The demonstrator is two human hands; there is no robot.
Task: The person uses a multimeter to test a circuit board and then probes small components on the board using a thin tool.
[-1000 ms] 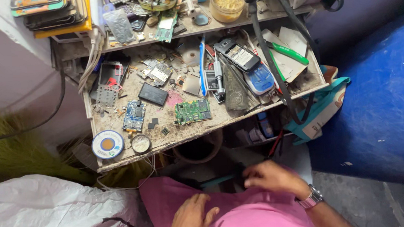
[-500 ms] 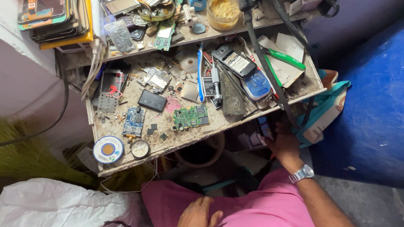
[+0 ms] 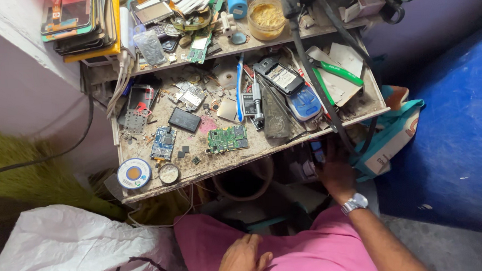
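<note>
My left hand (image 3: 240, 261) lies flat on my pink-trousered thigh (image 3: 304, 254), fingers spread and holding nothing. My right hand (image 3: 335, 171), with a silver wristwatch (image 3: 355, 202) on it, reaches into the dark space under the front right of the cluttered workbench (image 3: 149, 188). Its fingers are up among small items (image 3: 316, 154) in the shadow there, next to hanging black cables (image 3: 338, 129). Whether the fingers grip anything is hidden. On the bench top above lie a green circuit board (image 3: 227, 138) and a blue-backed phone (image 3: 305, 102).
The bench also carries a solder spool (image 3: 134, 174), a black battery (image 3: 184, 120), a blue circuit board (image 3: 163, 143) and green-handled pliers (image 3: 334, 71). A stack of phones (image 3: 81, 22) and a jar (image 3: 266, 18) stand on the upper shelf. A white sack (image 3: 64, 258) lies at left, a blue surface (image 3: 464, 138) at right.
My right hand has left my lap and moved up and to the right, under the bench edge. My left hand has stayed on my thigh.
</note>
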